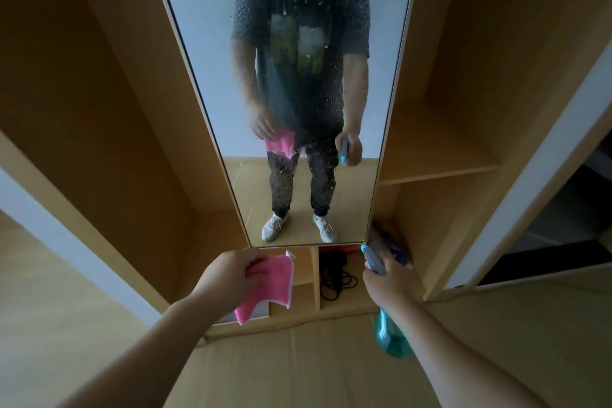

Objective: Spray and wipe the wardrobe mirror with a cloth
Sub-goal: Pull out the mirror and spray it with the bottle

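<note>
Below the droplet-covered mirror (281, 43), the left hand (231, 272) grips the pink cloth (268, 285) and the right hand (389, 281) clasps the spray bottle (385, 328); spraying looks done, so wiping comes next

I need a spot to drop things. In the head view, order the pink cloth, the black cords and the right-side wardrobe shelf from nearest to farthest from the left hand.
1. pink cloth: held in the left hand.
2. black cords: low down, to the hand's right.
3. wardrobe shelf: higher up, far right.
</note>
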Motion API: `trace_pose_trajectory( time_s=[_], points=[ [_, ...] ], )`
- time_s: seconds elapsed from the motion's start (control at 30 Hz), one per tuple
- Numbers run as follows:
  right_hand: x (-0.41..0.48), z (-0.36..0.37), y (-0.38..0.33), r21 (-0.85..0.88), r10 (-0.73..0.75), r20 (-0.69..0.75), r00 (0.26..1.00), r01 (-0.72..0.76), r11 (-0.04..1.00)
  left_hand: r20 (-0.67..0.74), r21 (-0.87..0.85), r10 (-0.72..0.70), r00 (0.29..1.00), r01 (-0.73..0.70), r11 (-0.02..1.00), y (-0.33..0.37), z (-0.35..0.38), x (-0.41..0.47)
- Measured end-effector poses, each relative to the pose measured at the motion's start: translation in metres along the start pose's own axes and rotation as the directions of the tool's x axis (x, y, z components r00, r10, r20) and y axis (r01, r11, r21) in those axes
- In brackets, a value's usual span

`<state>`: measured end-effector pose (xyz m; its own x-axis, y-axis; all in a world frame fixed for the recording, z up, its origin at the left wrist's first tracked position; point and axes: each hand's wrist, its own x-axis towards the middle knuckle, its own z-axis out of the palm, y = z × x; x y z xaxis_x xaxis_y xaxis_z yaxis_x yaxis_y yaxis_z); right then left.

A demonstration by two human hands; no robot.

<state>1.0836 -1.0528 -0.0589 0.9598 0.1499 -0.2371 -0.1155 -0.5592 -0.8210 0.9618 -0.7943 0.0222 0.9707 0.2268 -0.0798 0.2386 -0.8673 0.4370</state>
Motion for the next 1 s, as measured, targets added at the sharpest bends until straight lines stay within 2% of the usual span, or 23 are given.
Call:
trace_pose_trajectory(
  time_s=[0.17, 0.37, 0.6, 0.87, 1.0],
  points=[
    [-0.002, 0.006, 0.007, 0.0, 0.003, 0.031, 1.0, -0.003, 1.0, 0.001, -0.018, -0.004, 1.0, 0.004, 1.0, -0.003, -0.001, -0.005],
    [-0.006, 0.021, -0.001, -0.059, -0.137, 0.104, 0.985, 0.143, 0.988, -0.005, -0.025, -0.022, 1.0, 0.022, 0.999, -0.015, -0.007, -0.012],
    [-0.009, 0.045, -0.023, -0.062, -0.196, 0.157, 0.968, 0.208, 0.976, -0.046, -0.028, -0.038, 0.998, 0.037, 0.999, -0.031, -0.018, -0.022],
    [-0.01, 0.061, -0.03, -0.056, -0.152, 0.068, 0.986, 0.156, 0.986, -0.081, -0.048, -0.093, 0.992, 0.089, 0.995, -0.05, -0.027, -0.031],
    [-0.013, 0.064, -0.038, -0.043, -0.163, 0.121, 0.979, 0.169, 0.985, -0.086, -0.039, -0.104, 0.991, 0.101, 0.994, -0.055, -0.032, -0.034]
  ],
)
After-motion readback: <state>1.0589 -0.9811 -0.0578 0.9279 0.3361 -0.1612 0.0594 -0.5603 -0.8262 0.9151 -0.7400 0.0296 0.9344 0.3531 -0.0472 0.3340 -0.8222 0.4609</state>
